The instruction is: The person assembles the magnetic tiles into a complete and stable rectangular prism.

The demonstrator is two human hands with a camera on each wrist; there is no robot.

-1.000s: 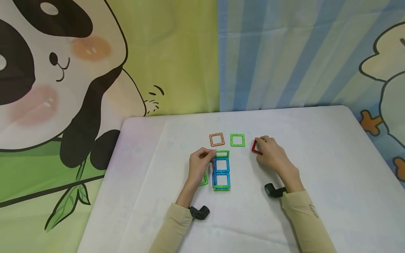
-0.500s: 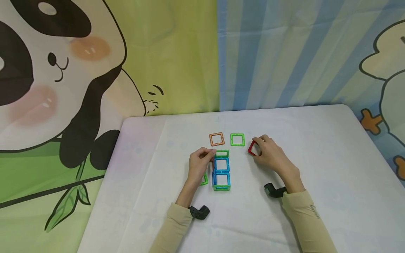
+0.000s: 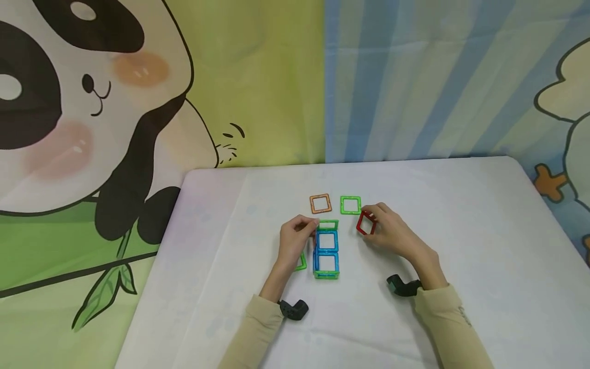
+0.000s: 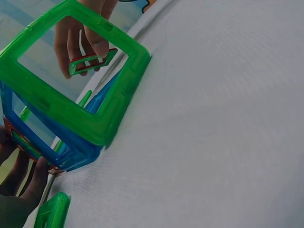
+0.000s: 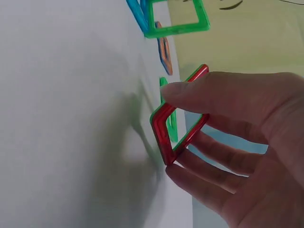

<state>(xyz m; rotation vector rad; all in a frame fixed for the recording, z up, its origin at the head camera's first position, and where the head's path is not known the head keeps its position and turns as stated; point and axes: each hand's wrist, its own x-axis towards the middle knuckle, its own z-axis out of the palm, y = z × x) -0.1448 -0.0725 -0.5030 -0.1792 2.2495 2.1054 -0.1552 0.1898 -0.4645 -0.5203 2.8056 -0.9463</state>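
Note:
Square magnetic tiles with open centres form a small box on the table. Two blue tiles (image 3: 327, 251) lie in line, with green tiles standing at the near end (image 3: 326, 275) and far end (image 3: 329, 222). My left hand (image 3: 293, 240) pinches an orange-red tile (image 4: 33, 153) at the box's left side; the hand hides most of it in the head view. My right hand (image 3: 397, 231) holds a red tile (image 5: 164, 135) by its edges between thumb and fingers, tilted, to the right of the box. Green edges show along the red tile in the right wrist view.
Behind the box, an orange tile (image 3: 321, 211) and a green tile (image 3: 351, 212) lie flat on the white table (image 3: 442, 205). Another green tile (image 3: 302, 264) lies beside the left wrist, partly hidden. A printed curtain (image 3: 258, 92) hangs at the table's back edge.
My right hand has drawn the red tile leftward and nearer, turning it more upright. The left hand stays at the box. The head view has shifted slightly.

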